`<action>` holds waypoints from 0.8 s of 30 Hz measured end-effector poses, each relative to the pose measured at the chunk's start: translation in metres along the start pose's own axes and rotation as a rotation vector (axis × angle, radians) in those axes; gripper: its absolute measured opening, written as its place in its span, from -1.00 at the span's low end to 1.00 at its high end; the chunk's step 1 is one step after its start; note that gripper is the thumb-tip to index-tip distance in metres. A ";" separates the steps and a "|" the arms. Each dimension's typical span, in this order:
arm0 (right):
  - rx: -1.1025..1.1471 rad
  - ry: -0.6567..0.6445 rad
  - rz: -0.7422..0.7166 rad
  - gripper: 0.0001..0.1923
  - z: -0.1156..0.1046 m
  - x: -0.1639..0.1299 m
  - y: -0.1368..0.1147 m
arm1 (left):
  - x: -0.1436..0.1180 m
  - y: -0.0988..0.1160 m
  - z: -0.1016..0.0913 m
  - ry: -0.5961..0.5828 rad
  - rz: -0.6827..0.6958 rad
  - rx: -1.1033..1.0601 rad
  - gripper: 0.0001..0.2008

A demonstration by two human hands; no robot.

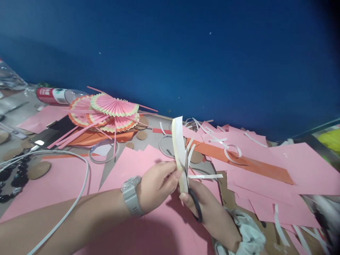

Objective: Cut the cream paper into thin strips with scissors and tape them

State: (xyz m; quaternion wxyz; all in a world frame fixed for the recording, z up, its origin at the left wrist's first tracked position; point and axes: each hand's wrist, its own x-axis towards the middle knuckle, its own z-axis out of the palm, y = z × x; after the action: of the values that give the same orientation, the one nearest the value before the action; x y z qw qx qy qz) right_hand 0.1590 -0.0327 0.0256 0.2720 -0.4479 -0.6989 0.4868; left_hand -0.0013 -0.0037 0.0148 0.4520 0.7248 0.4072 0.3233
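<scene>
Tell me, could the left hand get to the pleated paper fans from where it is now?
Probably not right away: the left hand is pinching the cream paper strip. The path over the pink sheets to the fans looks clear.

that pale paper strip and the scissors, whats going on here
A person is cutting paper. The left hand pinches a pale folded paper strip upright, while the right hand works black-handled scissors against its lower part. Pink sheets, white offcuts and pleated paper fans cover the table.
</scene>
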 end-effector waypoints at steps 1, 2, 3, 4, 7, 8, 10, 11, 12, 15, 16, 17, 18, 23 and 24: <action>0.012 -0.004 -0.003 -0.73 0.000 0.000 0.000 | 0.000 0.000 0.000 -0.007 0.003 -0.008 -0.74; 0.023 -0.008 -0.004 -0.75 0.000 0.000 0.000 | -0.001 0.000 0.000 -0.013 0.014 -0.023 -0.75; 0.033 -0.009 -0.004 -0.76 0.000 0.000 0.000 | -0.002 0.000 -0.001 -0.016 0.031 -0.046 -0.75; 0.041 -0.009 -0.001 -0.77 0.000 0.000 0.000 | -0.002 0.000 -0.001 -0.016 0.055 -0.073 -0.75; 0.057 -0.022 0.016 -0.74 0.000 0.000 0.003 | -0.003 0.001 -0.002 0.035 0.095 -0.125 -0.74; 0.064 -0.034 0.020 -0.73 0.000 0.001 0.004 | -0.003 0.002 -0.002 0.060 0.081 -0.119 -0.75; 0.080 -0.059 0.022 -0.70 0.000 0.002 0.005 | -0.003 0.002 -0.001 0.089 0.035 -0.086 -0.77; 0.087 -0.064 0.021 -0.69 0.000 0.002 0.006 | -0.003 0.001 -0.001 0.092 0.013 -0.069 -0.77; 0.089 -0.066 0.020 -0.68 0.001 0.002 0.007 | -0.002 0.001 0.000 0.086 -0.003 -0.060 -0.76; 0.084 -0.057 0.023 -0.67 0.001 0.002 0.007 | -0.002 0.001 0.002 0.066 -0.026 -0.090 -0.73; 0.080 -0.058 0.025 -0.66 0.001 0.002 0.007 | -0.002 0.002 0.002 0.070 -0.030 -0.108 -0.72; 0.077 -0.063 0.029 -0.66 0.001 0.002 0.007 | -0.003 0.002 0.002 0.075 -0.033 -0.127 -0.71; 0.075 -0.067 0.033 -0.66 0.001 0.002 0.006 | -0.003 0.002 0.002 0.081 -0.034 -0.143 -0.70; 0.044 -0.072 0.051 -0.68 0.000 0.002 0.004 | -0.004 0.003 0.002 0.083 -0.036 -0.147 -0.68; 0.033 -0.068 0.051 -0.68 0.000 0.002 0.004 | -0.004 0.002 0.002 0.081 -0.041 -0.132 -0.69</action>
State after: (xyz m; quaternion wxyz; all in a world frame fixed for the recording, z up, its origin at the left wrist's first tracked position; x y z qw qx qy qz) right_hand 0.1592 -0.0307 0.0220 0.2429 -0.4445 -0.6879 0.5198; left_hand -0.0010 -0.0087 0.0159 0.4887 0.6713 0.4175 0.3692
